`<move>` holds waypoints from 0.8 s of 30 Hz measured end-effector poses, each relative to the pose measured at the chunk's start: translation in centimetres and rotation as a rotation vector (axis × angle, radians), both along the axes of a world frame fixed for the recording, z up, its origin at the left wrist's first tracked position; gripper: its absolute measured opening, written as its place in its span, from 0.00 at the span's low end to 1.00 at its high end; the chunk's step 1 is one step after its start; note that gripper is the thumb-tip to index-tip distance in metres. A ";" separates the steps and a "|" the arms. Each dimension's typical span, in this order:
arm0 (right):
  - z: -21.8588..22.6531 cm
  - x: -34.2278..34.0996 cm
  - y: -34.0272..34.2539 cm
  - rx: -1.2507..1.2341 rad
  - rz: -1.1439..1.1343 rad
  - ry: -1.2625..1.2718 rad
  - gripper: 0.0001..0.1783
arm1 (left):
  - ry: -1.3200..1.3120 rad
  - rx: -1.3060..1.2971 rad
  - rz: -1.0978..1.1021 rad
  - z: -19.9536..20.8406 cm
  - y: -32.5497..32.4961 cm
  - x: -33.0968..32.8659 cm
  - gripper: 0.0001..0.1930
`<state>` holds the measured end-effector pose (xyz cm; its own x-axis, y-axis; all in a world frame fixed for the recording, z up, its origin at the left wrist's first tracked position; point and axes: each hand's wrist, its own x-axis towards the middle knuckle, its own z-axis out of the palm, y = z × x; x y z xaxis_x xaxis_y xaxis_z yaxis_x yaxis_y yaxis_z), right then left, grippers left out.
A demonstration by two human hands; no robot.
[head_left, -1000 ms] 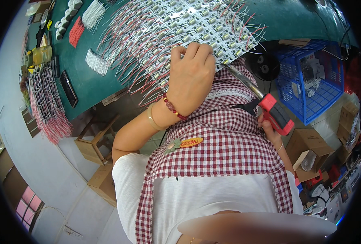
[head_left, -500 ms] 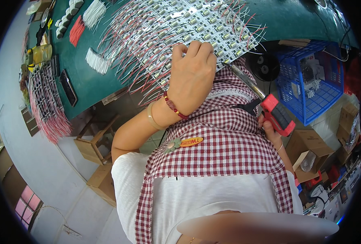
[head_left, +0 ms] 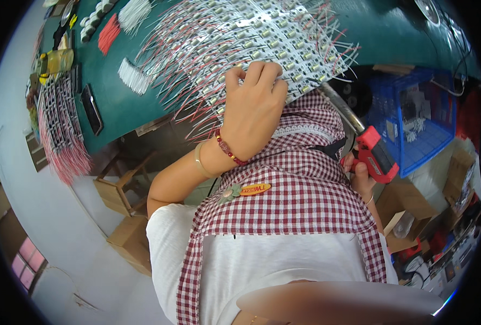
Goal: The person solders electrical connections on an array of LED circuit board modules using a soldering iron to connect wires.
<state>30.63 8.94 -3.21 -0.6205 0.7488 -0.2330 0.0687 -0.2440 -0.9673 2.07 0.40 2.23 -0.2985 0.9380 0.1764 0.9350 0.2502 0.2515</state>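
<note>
A worker in a red-and-white checked apron (head_left: 283,208) bends over wired circuit boards, the right grip (head_left: 362,177), toward 3 o'clock, clasped around the handle of a red-and-black soldering gun (head_left: 380,153). The tool makes the news: its barrel, pointing toward 11 o'clock, has just moved from near the left fingers to a spot farther along the sheet's near edge, toward 2 o'clock. That suggests attention has passed to another point of the work, though the fine tip is too indistinct to confirm contact.

At 12 o'clock, the left grip (head_left: 254,105) is curled over the near edge of the board sheet (head_left: 251,30), as it was half a second ago; the fingertips are hidden, so whether they pinch anything cannot be told. The sheet, bristling with red and white leads, lies across the near edge of the green desk (head_left: 405,40).

Beyond, a short white wire bundle (head_left: 133,77) and a red wire bundle (head_left: 109,35) lie toward 10 and 11 o'clock, a dark phone (head_left: 92,109) between 9 and 10. A blue basket (head_left: 427,138) stands near 3 o'clock. The phone now appears slightly higher in view than in the earlier frame, probably from a head movement.
</note>
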 end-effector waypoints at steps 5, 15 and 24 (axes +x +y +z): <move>1.2 -4.4 2.4 0.032 -0.039 0.246 0.30 | 0.016 0.017 0.092 1.6 -2.7 -1.5 0.04; 3.6 -9.5 7.0 -0.347 0.076 0.559 0.26 | 0.051 0.133 0.554 -1.2 -9.0 -22.5 0.07; 5.5 -11.7 6.8 -0.354 0.077 0.542 0.26 | 0.381 -0.194 0.695 -3.3 -10.6 -37.4 0.09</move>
<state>18.89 15.74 2.31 -0.7681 0.6330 -0.0969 -0.3761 -0.5684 -0.7318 -35.30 -10.18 -1.10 -0.7756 0.5850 0.2370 0.5627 0.8110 -0.1602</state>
